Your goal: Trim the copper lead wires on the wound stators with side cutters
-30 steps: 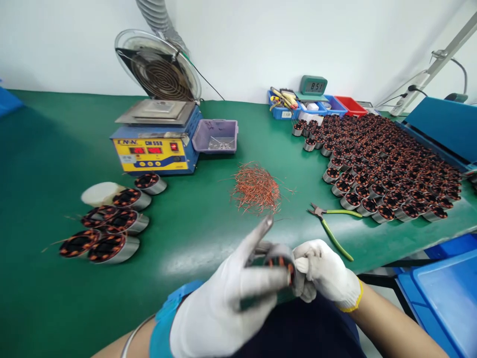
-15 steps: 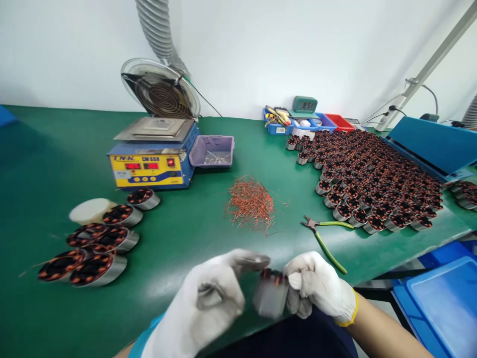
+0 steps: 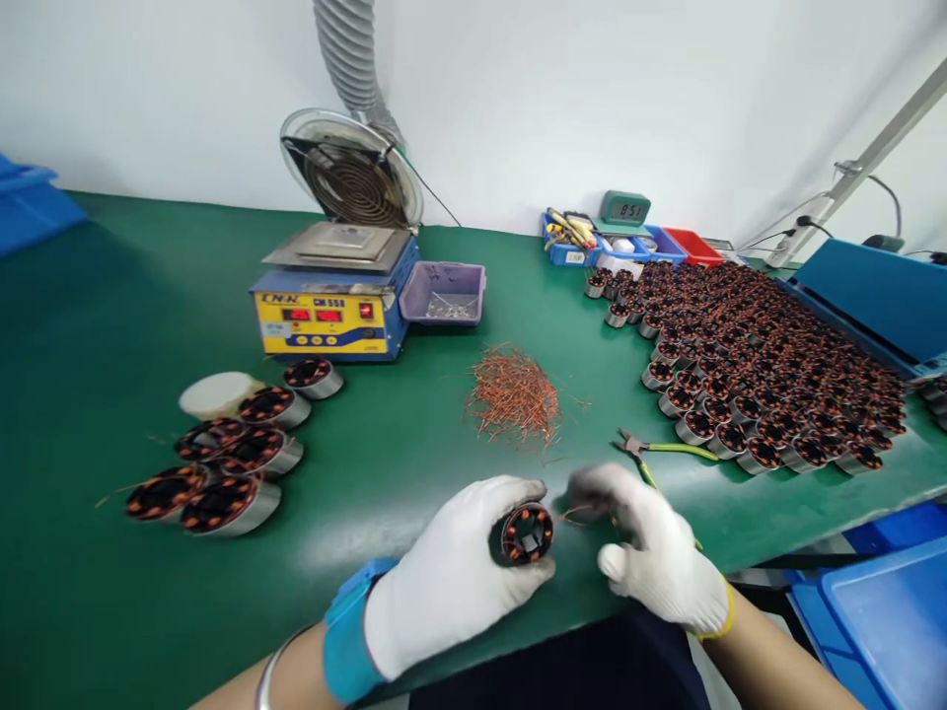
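My left hand (image 3: 451, 577), in a white glove, is wrapped round a motor stator (image 3: 544, 533). The stator's ringed end, with black slots and copper windings, faces me. A thin copper wire sticks out from its right side towards my right hand (image 3: 655, 552). That gloved hand is apart from the stator, its thumb away from the other fingers; the fingertips are blurred. Just beyond it lie diagonal cutters (image 3: 677, 449) with green handles, partly hidden by the hand. Further forward is a pile of copper wire offcuts (image 3: 514, 394).
Several stators (image 3: 233, 503) and a white round piece (image 3: 214, 394) stand at left. A yellow-and-blue heating unit (image 3: 326, 320), a purple tray (image 3: 444, 281) and a fan (image 3: 355, 177) are behind. Many stators (image 3: 762, 385) cover the right side. Blue bins (image 3: 888, 592) sit below the table edge.
The stator has turned from side-on to end-on and is now in my left hand's grasp. My right hand has let go of it and moved right. The view has shifted left.
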A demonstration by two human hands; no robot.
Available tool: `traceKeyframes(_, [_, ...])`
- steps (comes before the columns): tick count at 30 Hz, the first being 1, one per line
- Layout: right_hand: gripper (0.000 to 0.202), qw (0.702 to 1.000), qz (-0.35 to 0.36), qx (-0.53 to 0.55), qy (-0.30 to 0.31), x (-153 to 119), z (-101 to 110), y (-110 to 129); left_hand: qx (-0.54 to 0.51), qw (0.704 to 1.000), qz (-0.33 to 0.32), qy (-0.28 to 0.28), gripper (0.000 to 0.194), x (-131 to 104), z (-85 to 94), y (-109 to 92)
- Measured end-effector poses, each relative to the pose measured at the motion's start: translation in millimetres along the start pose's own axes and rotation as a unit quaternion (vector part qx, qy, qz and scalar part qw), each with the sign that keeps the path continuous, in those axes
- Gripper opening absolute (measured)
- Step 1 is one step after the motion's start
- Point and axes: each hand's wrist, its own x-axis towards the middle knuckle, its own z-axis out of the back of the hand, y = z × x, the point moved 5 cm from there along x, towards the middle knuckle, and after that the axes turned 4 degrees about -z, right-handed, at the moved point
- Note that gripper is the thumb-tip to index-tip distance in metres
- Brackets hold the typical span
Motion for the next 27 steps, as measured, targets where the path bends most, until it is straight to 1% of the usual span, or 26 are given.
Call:
traceKeyframes(1, [0.061, 0.987, 0.094, -0.107, -0.067, -2.3, 11.6, 14.0, -0.007, 1.000, 0.023, 0.012, 0.040, 1.7, 0.3, 0.9])
traceKeyframes(2, [0.058, 0.956, 0.177, -0.208, -0.111, -5.3, 17.0, 27.6, -0.016, 0.999, 0.039, 0.020, 0.041, 3.2, 0.4, 0.9])
traceKeyframes(3, [0.049, 0.917, 0.235, -0.296, -0.127, -7.1, 16.4, 38.3, -0.028, 0.998, 0.051, 0.030, 0.042, 4.5, -0.2, 0.5])
traceKeyframes(4, [0.037, 0.883, 0.267, -0.367, -0.120, -6.8, 12.0, 45.4, -0.041, 0.997, 0.059, 0.042, 0.042, 5.3, -1.7, -0.2])
traceKeyframes(5, [0.026, 0.859, 0.278, -0.418, -0.100, -4.9, 5.5, 49.1, -0.052, 0.995, 0.067, 0.051, 0.043, 5.8, -3.2, -0.8])
traceKeyframes(6, [0.022, 0.846, 0.275, -0.451, -0.076, -1.9, -1.3, 50.1, -0.060, 0.994, 0.072, 0.061, 0.043, 6.0, -5.0, -1.5])
traceKeyframes(9, [0.031, 0.840, 0.273, -0.469, 0.001, 4.6, -15.0, 44.0, -0.050, 0.991, 0.081, 0.098, 0.042, 6.5, -9.7, -3.6])
traceKeyframes(10, [0.033, 0.837, 0.280, -0.469, 0.019, 4.9, -14.5, 39.9, -0.040, 0.990, 0.083, 0.110, 0.040, 7.0, -10.5, -3.8])
traceKeyframes(11, [0.033, 0.834, 0.284, -0.473, 0.023, 4.4, -9.9, 35.2, -0.030, 0.989, 0.083, 0.120, 0.037, 7.7, -10.8, -3.8])
traceKeyframes(12, [0.031, 0.830, 0.284, -0.479, 0.014, 3.1, -1.3, 30.0, -0.023, 0.989, 0.081, 0.125, 0.035, 8.7, -10.3, -3.6])
traceKeyframes(14, [0.025, 0.829, 0.263, -0.492, -0.022, -1.5, 23.8, 18.2, -0.008, 0.990, 0.081, 0.118, 0.031, 11.1, -6.9, -1.8])
traceKeyframes(16, [0.019, 0.838, 0.220, -0.497, -0.041, -9.1, 49.2, 3.6, 0.023, 0.990, 0.089, 0.110, 0.028, 12.8, -2.0, 1.7])
traceKeyframes(18, [0.021, 0.842, 0.159, -0.515, -0.032, -18.6, 65.0, -13.7, 0.060, 0.987, 0.105, 0.105, 0.022, 13.9, 2.9, 5.6])
traceKeyframes(20, [0.032, 0.832, 0.094, -0.546, -0.021, -29.1, 69.2, -30.2, 0.073, 0.985, 0.122, 0.098, 0.020, 14.7, 6.7, 8.7])
traceKeyframes(22, [0.045, 0.826, 0.056, -0.561, -0.023, -38.2, 64.4, -41.1, 0.039, 0.984, 0.148, 0.087, 0.023, 14.7, 7.7, 12.5])
traceKeyframes(23, [0.049, 0.828, 0.051, -0.558, -0.023, -41.1, 60.1, -44.2, 0.001, 0.983, 0.163, 0.081, 0.028, 14.2, 6.6, 14.7])
traceKeyframes(25, [0.057, 0.836, 0.039, -0.546, -0.025, -42.2, 53.7, -48.5, -0.105, 0.972, 0.194, 0.078, 0.044, 12.0, 0.8, 19.2])
traceKeyframes(27, [0.074, 0.836, -0.001, -0.547, -0.032, -37.7, 55.2, -53.4, -0.213, 0.946, 0.227, 0.085, 0.058, 8.4, -7.9, 22.6])
